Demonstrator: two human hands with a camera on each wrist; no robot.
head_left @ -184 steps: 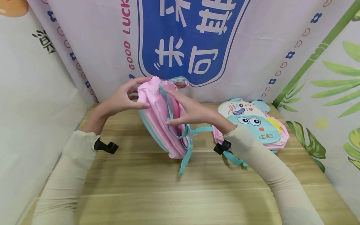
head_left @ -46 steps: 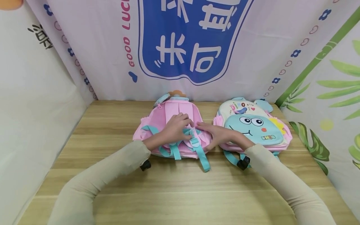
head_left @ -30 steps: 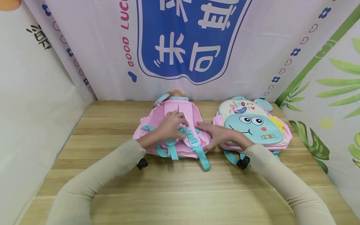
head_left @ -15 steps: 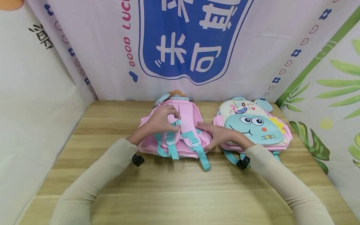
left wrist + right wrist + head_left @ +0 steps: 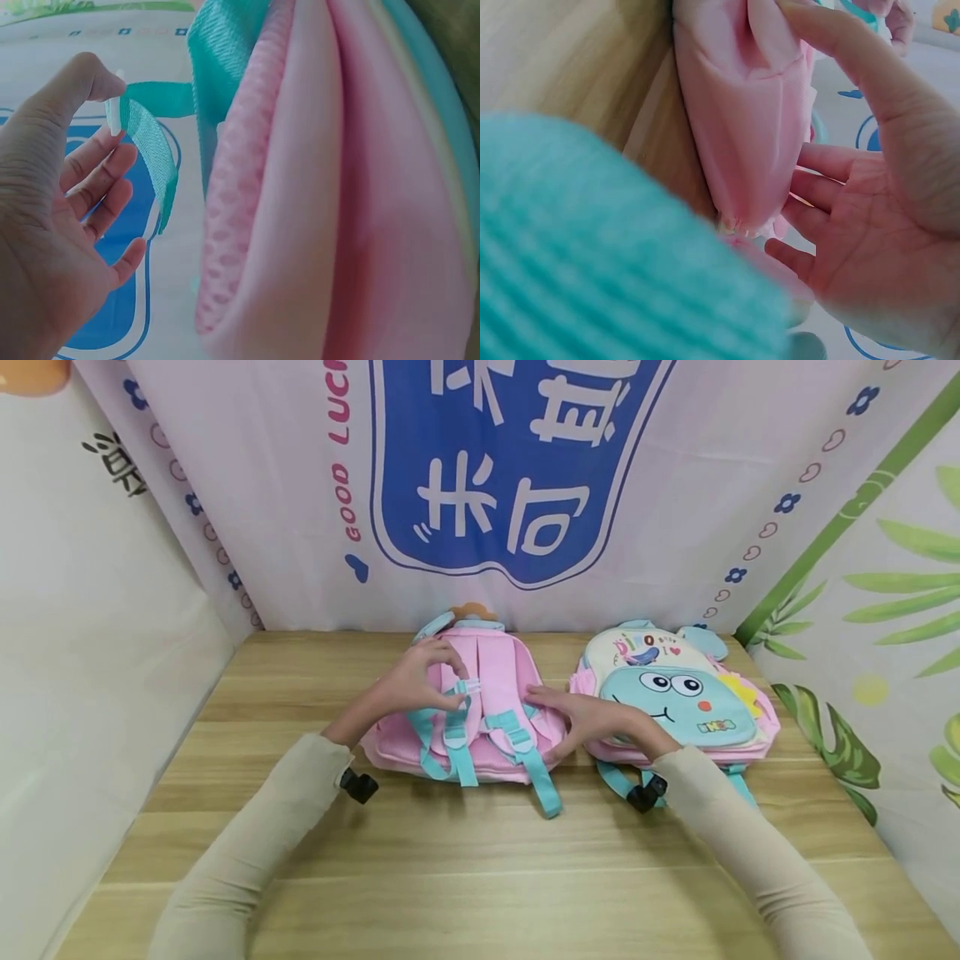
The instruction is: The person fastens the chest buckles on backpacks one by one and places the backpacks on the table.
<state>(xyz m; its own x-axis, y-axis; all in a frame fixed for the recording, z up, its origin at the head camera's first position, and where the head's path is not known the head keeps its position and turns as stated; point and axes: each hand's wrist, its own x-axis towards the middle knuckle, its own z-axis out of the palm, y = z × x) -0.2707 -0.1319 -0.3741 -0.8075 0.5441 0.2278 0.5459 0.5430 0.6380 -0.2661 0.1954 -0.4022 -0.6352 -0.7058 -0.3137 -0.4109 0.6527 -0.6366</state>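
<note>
A pink backpack [image 5: 498, 672] lies with its straps facing up at the back of the table. Thumb and index finger of my left hand [image 5: 416, 681] pinch a small white buckle [image 5: 115, 105] on a teal strap [image 5: 154, 139], lifted off the bag; the other fingers are spread loosely. My right hand [image 5: 588, 720] rests against the bag's right side, fingers fairly straight, with thumb and fingertips touching the pink fabric in the right wrist view. Two teal webbing ends [image 5: 542, 785] hang from the padded straps toward the table's front.
To the right lies a second backpack [image 5: 675, 702], cream and teal with a cartoon face, close behind my right wrist. A printed cloth [image 5: 300, 510] hangs behind the wooden table [image 5: 480, 877]. Patterned side cloths stand left and right.
The pink backpack, tilted up between both hands earlier, now lies down. Over the last second and a half my left hand has moved left with the buckle; my right hand has stayed put.
</note>
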